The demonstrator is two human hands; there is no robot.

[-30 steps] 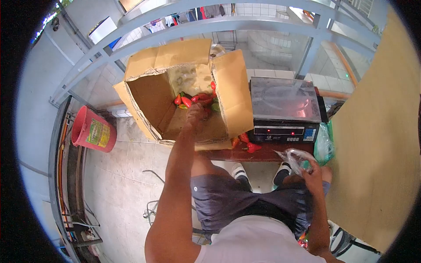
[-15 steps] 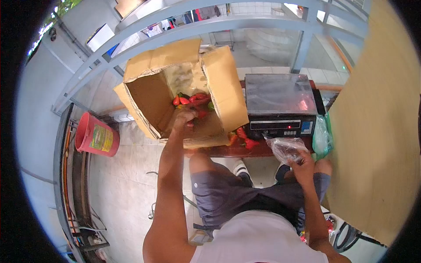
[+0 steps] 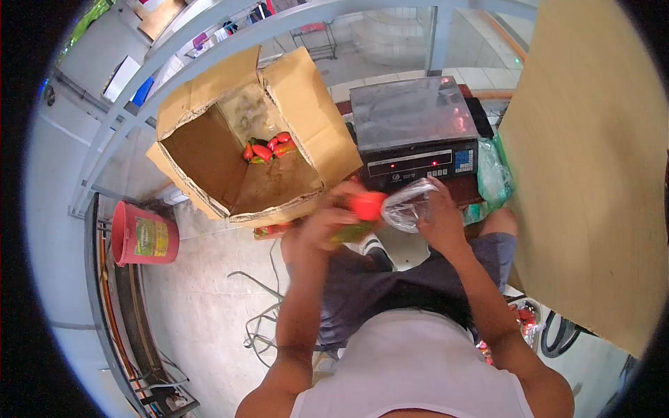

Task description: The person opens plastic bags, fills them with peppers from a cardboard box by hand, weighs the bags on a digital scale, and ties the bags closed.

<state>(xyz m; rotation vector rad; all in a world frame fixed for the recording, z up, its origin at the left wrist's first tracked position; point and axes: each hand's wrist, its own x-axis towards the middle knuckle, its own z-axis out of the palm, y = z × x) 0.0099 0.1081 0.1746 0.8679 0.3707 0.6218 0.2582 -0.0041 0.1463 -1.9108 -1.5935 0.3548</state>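
My left hand (image 3: 324, 226), smeared by motion, is closed on several peppers (image 3: 366, 206), red with a green one below. It is outside the cardboard box, just left of the mouth of a clear plastic bag (image 3: 405, 206). The bag hangs from my right hand (image 3: 442, 217), whose fingers pinch its edge in front of the scale. Inside the open cardboard box (image 3: 327, 125), several red peppers (image 3: 263, 152) lie in a small heap near the back.
A digital scale (image 3: 414, 118) with a metal plate stands right of the box. Beside it hangs a green plastic bag (image 3: 493, 171). A red bucket (image 3: 145, 233) is on the floor at left. A large wooden panel (image 3: 592, 174) borders the right side, and metal railings (image 3: 279, 43) the back.
My left hand has come out of the box with peppers and moved right to the bag. The heap in the box is smaller. The whole view has shifted.
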